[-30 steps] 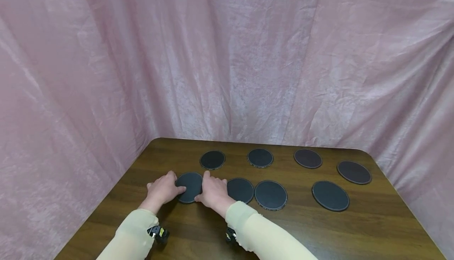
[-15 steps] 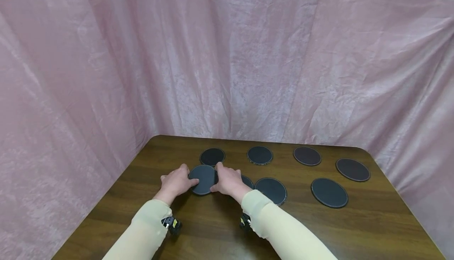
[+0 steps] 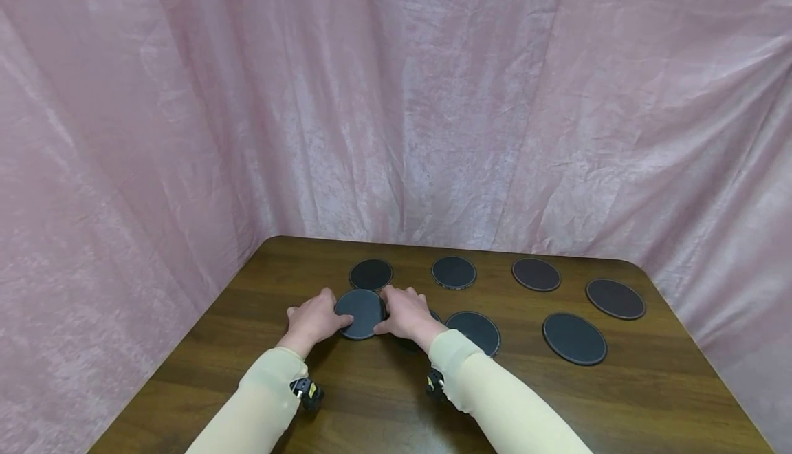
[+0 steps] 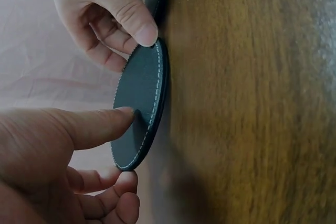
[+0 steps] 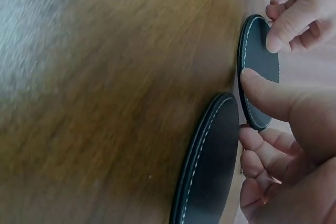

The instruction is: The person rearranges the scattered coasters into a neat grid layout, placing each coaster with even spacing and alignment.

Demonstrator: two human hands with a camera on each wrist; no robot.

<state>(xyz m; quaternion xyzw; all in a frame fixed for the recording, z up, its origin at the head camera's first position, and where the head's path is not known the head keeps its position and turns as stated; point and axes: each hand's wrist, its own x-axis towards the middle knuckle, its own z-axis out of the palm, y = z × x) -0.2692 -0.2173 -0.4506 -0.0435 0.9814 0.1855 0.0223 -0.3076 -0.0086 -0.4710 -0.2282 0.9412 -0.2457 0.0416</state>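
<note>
Both hands hold one round black coaster (image 3: 359,309) with pale stitching round its rim, in the left half of the table. My left hand (image 3: 313,318) pinches its left side, with the thumb on top and fingers at the edge. On the opposite side, my right hand (image 3: 405,315) pinches the rim between thumb and fingers. The left wrist view shows the held coaster (image 4: 134,85) close over the wood, apparently slightly raised. Another black coaster (image 5: 212,156) lies beside the right hand, mostly hidden under it in the head view.
A further dark coaster (image 3: 475,333) lies right of the right arm, and one (image 3: 574,338) farther right. Along the back lie a black coaster (image 3: 371,274), a dark one (image 3: 454,272) and two brownish coasters (image 3: 536,274). Pink curtains (image 3: 396,96) hang behind the wooden table (image 3: 650,385).
Both hands have carried the held coaster to the right and a little away from me, closer to the back row. The right hand now covers much of the neighbouring coaster. The other coasters stay put.
</note>
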